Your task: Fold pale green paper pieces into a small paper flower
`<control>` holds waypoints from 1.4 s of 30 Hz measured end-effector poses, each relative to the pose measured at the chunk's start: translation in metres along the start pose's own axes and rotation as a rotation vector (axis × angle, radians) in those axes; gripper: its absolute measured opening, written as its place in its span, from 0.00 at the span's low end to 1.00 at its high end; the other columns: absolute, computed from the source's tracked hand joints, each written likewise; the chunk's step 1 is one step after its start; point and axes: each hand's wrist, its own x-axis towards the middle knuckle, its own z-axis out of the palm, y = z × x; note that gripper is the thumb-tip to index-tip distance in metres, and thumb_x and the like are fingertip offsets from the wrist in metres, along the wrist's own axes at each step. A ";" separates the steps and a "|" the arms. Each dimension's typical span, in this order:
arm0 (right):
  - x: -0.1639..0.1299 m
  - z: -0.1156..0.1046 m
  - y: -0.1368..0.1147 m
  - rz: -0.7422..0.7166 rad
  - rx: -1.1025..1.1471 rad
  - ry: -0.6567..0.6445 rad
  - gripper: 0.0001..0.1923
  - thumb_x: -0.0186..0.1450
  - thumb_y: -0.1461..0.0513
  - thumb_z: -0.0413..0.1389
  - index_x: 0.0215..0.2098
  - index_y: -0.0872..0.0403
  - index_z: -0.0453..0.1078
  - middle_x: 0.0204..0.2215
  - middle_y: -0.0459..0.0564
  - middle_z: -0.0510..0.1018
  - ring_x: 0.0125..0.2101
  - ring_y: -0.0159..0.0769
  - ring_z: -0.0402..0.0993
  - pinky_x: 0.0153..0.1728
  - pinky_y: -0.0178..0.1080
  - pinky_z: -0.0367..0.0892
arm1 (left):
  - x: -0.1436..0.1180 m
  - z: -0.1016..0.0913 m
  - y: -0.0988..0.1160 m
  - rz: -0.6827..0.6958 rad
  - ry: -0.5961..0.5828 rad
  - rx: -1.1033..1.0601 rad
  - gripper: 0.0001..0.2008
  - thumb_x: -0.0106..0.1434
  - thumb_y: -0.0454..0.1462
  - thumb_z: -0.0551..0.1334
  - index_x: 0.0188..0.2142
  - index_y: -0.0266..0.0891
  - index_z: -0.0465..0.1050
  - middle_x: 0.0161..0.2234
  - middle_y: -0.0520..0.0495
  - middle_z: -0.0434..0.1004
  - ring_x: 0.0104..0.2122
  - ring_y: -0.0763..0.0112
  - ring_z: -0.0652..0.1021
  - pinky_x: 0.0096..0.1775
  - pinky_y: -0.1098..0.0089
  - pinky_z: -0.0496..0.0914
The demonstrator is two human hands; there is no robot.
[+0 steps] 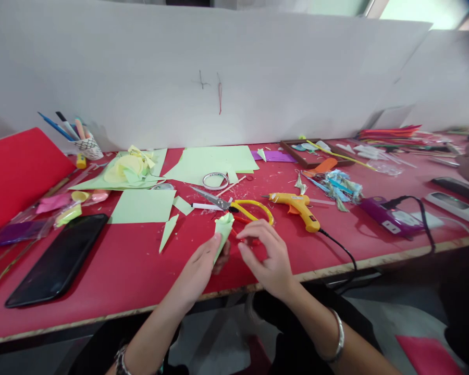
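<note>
A small pale green paper cone (pixel 222 233) with a crumpled, petal-like top is held upright in my left hand (pixel 207 255). My thumb lies along its front. To the right of it, my right hand (pixel 269 255) is raised with curved fingers, thumb and forefinger apart and nothing visible between them. Just behind both hands lie yellow-handled scissors (pixel 254 209), their blades pointing left. A narrow triangle of green paper (pixel 168 233) rests left of the cone. Something red shows behind my right fingers, too hidden to make out.
A yellow glue gun (pixel 297 205) lies to the right with its black cord running off the table edge. Further right is a purple power strip (pixel 391 216). A black phone (pixel 58 260) lies left. Green paper sheets (pixel 211 156) and a tape roll (pixel 215 180) are behind.
</note>
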 end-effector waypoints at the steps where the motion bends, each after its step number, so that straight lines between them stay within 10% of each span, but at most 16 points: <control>1: -0.001 0.002 -0.001 -0.021 -0.011 -0.029 0.05 0.58 0.67 0.51 0.32 0.53 0.65 0.29 0.48 0.69 0.30 0.32 0.66 0.30 0.36 0.66 | 0.001 0.000 -0.001 -0.029 -0.001 -0.062 0.18 0.57 0.50 0.54 0.23 0.37 0.63 0.19 0.55 0.57 0.20 0.78 0.58 0.21 0.75 0.54; 21: -0.007 0.011 0.001 -0.029 -0.215 -0.168 0.03 0.57 0.66 0.51 0.29 0.53 0.66 0.31 0.50 0.65 0.34 0.35 0.65 0.35 0.38 0.65 | 0.014 0.004 0.006 -0.060 0.156 -0.650 0.17 0.65 0.40 0.47 0.23 0.36 0.66 0.28 0.50 0.73 0.27 0.77 0.74 0.31 0.76 0.68; 27: 0.001 -0.005 0.002 0.068 -0.157 -0.215 0.05 0.56 0.69 0.50 0.31 0.55 0.64 0.28 0.48 0.68 0.29 0.31 0.66 0.30 0.33 0.64 | 0.014 0.001 0.006 -0.027 0.177 -0.567 0.16 0.63 0.41 0.50 0.23 0.37 0.65 0.29 0.52 0.71 0.30 0.78 0.73 0.32 0.77 0.68; 35: 0.000 -0.023 0.009 0.138 -0.363 -0.683 0.06 0.59 0.67 0.51 0.35 0.55 0.67 0.33 0.50 0.68 0.33 0.34 0.68 0.35 0.36 0.66 | 0.012 -0.001 0.000 0.205 0.067 -0.275 0.11 0.61 0.42 0.53 0.30 0.37 0.67 0.30 0.50 0.70 0.33 0.72 0.71 0.36 0.73 0.65; 42: 0.001 -0.027 0.016 0.166 -0.220 -0.665 0.11 0.60 0.72 0.47 0.34 0.55 0.68 0.32 0.49 0.69 0.33 0.31 0.67 0.36 0.34 0.64 | 0.008 0.003 -0.006 0.281 0.039 0.027 0.10 0.62 0.40 0.50 0.27 0.38 0.62 0.25 0.52 0.64 0.28 0.74 0.67 0.36 0.72 0.62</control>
